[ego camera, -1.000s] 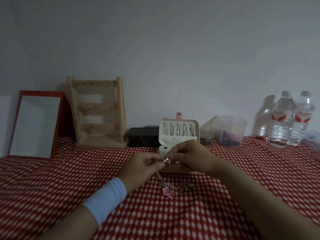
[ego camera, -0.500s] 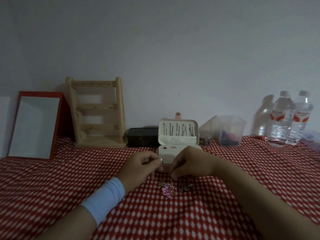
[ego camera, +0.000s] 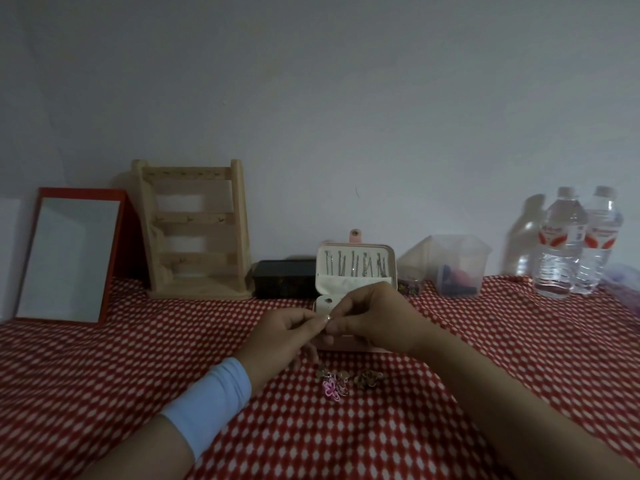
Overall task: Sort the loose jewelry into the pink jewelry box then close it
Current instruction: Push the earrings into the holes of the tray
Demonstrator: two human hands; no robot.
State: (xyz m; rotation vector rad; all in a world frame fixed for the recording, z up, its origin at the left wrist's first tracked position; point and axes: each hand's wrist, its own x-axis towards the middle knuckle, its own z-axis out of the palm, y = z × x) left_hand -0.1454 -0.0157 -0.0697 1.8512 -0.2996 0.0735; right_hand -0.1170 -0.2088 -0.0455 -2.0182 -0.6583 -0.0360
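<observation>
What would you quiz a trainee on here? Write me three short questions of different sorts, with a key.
1. True or false: the pink jewelry box is shut.
2. The left hand and right hand together pinch: A a small jewelry piece, B a bottle cap, C a pen.
3. Does the loose jewelry lie on the cloth nearer the person than the box, or beyond it?
Key: 1 false; 2 A; 3 nearer.
</observation>
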